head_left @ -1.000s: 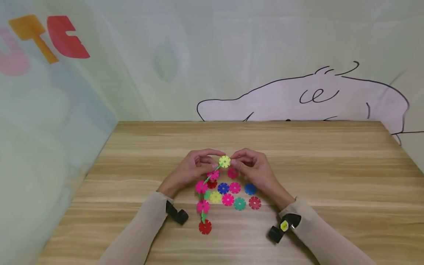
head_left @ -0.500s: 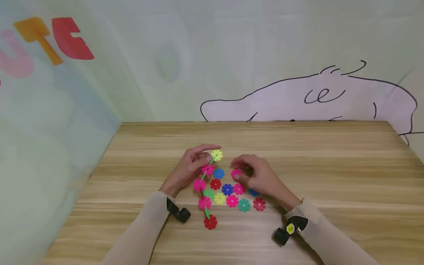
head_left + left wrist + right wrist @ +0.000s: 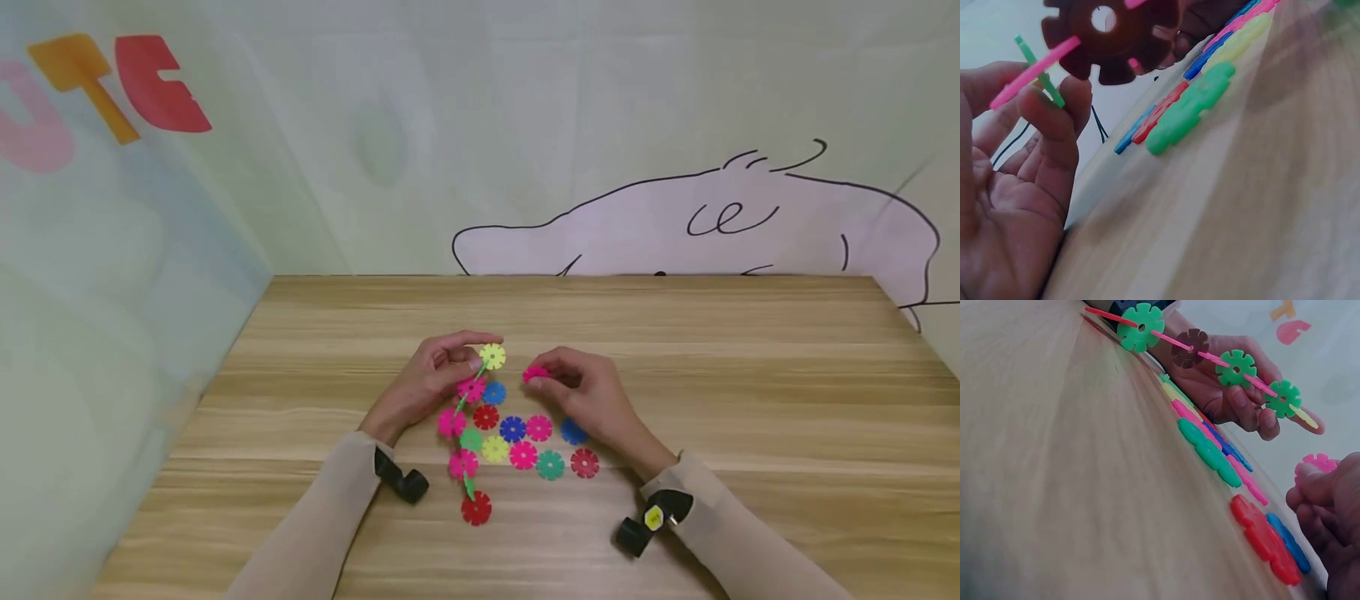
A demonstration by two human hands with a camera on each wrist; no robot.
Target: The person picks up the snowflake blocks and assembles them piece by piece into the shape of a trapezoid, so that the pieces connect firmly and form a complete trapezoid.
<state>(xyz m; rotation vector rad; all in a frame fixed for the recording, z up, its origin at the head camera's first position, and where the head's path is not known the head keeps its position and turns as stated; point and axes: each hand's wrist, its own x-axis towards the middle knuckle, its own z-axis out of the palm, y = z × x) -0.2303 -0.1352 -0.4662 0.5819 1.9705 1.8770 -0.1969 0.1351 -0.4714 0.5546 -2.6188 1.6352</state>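
My left hand [image 3: 420,379] pinches a chain of slotted snowflake discs [image 3: 452,422] near its far end, the thumb on a green disc [image 3: 1041,72]. At that end sits a yellow disc [image 3: 492,357], and at the near end a red disc [image 3: 476,507]. Pink, green and brown discs interlock at angles between them. To the right, my right hand [image 3: 588,396] holds a loose pink snowflake disc [image 3: 535,374] between thumb and fingers, apart from the chain. The right wrist view shows this pink disc [image 3: 1316,465] partly covered by the thumb.
Loose discs lie flat on the wooden table [image 3: 675,333] between the hands: blue [image 3: 494,393], red [image 3: 486,417], dark blue [image 3: 513,429], yellow [image 3: 495,448], teal [image 3: 551,465] and several more. A printed cloth [image 3: 360,208] hangs behind the table's far edge.
My right hand has moved away from the yellow disc, taken a pink disc from the table and raised it slightly. My left hand, still holding the chain, has shifted a little left.
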